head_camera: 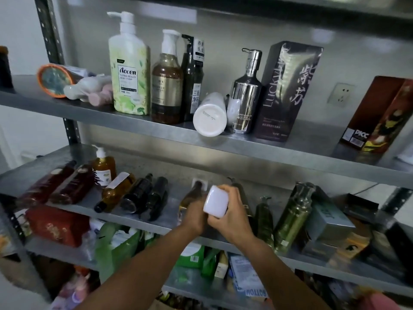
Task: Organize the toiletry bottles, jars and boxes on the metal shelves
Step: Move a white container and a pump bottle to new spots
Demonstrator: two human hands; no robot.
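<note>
Middle shelf [172, 204] (amber bottles [116, 191] lying flat): right hand [231, 218] clamps white bottle [215, 202], left hand [194, 217] touching, grip hidden

On upper metal shelf [245, 151]: orange-rimmed jar [54, 80] tipped over, Accen pump bottle [129, 74], amber pump bottle [166, 86], dark bottle [193, 77] upright, white bottle [210, 115] on its side, chrome pump bottle [245, 95], dark box [288, 90], red box [380, 115]. On middle shelf [134, 220]: dark red bottles [58, 186] lying flat, orange pump bottle [104, 166] upright

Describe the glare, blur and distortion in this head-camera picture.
Head view: glare streaks the chrome pump bottle and bleaches the white container in the right hand; head view: the upper shelf edge bows from the wide lens; head view: lower shelves dim, bottom corners blurred.
</note>
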